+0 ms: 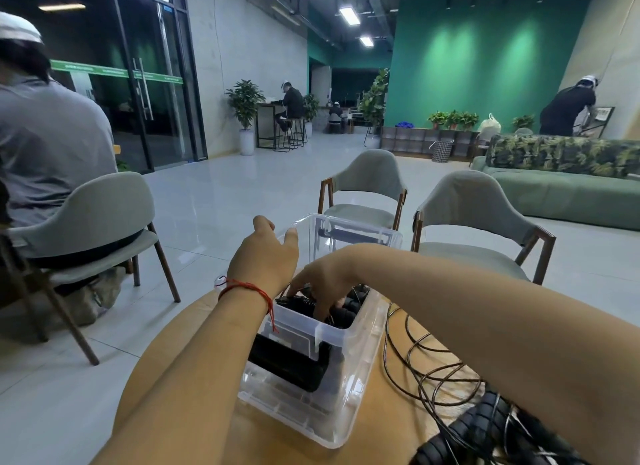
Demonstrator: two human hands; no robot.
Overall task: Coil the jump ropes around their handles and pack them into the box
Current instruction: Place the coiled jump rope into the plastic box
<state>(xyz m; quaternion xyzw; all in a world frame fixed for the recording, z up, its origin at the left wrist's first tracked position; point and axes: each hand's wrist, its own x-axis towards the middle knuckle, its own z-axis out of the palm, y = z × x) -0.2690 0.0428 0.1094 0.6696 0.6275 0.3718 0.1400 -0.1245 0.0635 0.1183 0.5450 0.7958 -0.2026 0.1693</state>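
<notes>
A clear plastic box [349, 378] stands on the round wooden table [398, 353] in front of me. Black coiled jump ropes [346, 314] lie inside it. My right hand [323, 284] reaches down into the box, its fingertips pressing on the black bundle; what the fingers grip is hidden. My left hand [265, 253] is raised over the box's far left rim, its fingers loosely bent, with nothing in it. Uncoiled thin dark rope [422, 360] sprawls on the table to the right of the box, and black ribbed handles [478, 426] lie at the lower right.
Two grey-green chairs [474, 222] stand just beyond the table. To the left a person sits on a third chair [100, 218], back turned. A green sofa [561, 187] is at the right. Other people are far off across the tiled floor.
</notes>
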